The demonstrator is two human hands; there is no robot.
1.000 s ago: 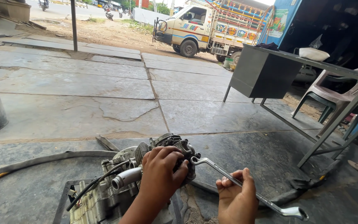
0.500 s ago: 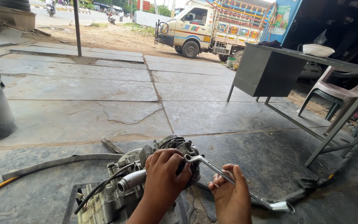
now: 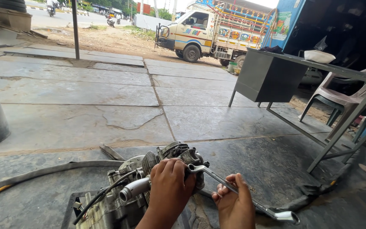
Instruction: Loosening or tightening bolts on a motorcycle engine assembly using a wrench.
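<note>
A: Two hands down. My left hand (image 3: pixel 171 186), fingers curled, grips the engine (image 3: pixel 149 186) on the stone floor (image 3: pixel 85 114).
B: Right?
A: My right hand (image 3: pixel 234 205), fingers closed round the spanner (image 3: pixel 238 193), head on the engine.

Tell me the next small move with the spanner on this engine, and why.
Probably swing the spanner handle to turn the fastener. Its open end already sits at the top of the engine, the right hand grips the shaft, and the left hand braces the engine. Which way to turn cannot be told.

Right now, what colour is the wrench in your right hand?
Shiny silver metal; the wrench held by the right hand shows best in the head view.
</note>
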